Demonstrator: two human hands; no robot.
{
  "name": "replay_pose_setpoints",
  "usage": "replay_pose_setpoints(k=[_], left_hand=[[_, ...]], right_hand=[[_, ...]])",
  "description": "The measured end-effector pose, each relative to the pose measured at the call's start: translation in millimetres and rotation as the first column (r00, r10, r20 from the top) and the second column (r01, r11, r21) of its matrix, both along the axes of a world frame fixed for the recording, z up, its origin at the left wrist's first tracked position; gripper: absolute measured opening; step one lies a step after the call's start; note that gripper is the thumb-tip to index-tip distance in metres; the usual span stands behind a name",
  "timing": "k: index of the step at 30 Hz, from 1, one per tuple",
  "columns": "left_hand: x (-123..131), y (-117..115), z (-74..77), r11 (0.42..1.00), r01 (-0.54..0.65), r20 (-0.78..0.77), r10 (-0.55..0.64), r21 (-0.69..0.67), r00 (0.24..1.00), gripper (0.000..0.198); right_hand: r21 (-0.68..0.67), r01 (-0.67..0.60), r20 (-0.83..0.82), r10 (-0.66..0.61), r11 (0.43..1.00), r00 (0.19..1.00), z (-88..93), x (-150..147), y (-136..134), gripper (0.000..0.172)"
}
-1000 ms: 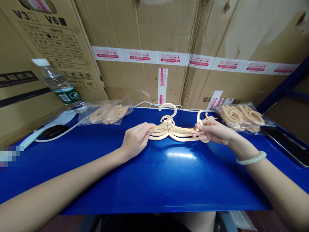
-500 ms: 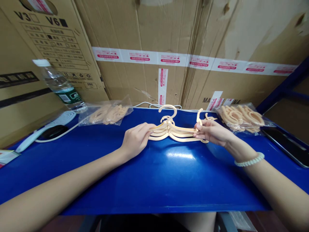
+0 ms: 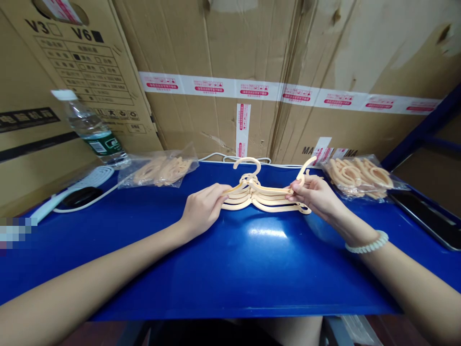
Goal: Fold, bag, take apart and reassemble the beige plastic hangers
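Note:
Several cream plastic hangers (image 3: 252,196) lie overlapped on the blue tabletop (image 3: 230,269), with one hook rising at the middle. My left hand (image 3: 205,209) pinches the left arm of the top hanger. My right hand (image 3: 313,192) is closed at the right end of that hanger, its fingers also on a small curved cream piece (image 3: 307,169) that points up and to the right. The fingertips hide where the curved piece and the hanger end meet.
Bagged cream parts lie at the back left (image 3: 163,170) and back right (image 3: 360,175). A water bottle (image 3: 97,132), a pale brush (image 3: 84,180) and a black round object (image 3: 82,197) are left; a phone (image 3: 427,216) is right. Cardboard boxes (image 3: 216,43) stand behind.
The curved piece in my right hand has tilted over to the right. My right hand has shifted slightly left, and the top hanger's hook has moved a little left. My left hand stays in place.

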State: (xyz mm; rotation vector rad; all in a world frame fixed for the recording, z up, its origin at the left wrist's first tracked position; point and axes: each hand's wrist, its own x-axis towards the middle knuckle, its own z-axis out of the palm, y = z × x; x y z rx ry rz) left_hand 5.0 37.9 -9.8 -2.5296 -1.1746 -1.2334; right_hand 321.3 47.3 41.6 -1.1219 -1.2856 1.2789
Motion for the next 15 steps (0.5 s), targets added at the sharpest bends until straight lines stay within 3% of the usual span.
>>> replay_pose_setpoints(k=[3, 15], left_hand=[[0.1, -0.5, 0.2, 1.000, -0.002, 0.007, 0.002, -0.013, 1.000, 0.021], [0.0, -3.0, 2.4, 0.991, -0.038, -0.028, 0.035, -0.128, 0.999, 0.025]], right_hand=[[0.032, 0.018, -0.019, -0.017, 0.999, 1.000, 1.5, -1.9, -2.5, 0.056], [0.126, 0.091, -0.018, -0.089, 0.988, 0.996, 2.4, -5.8, -4.9, 0.054]])
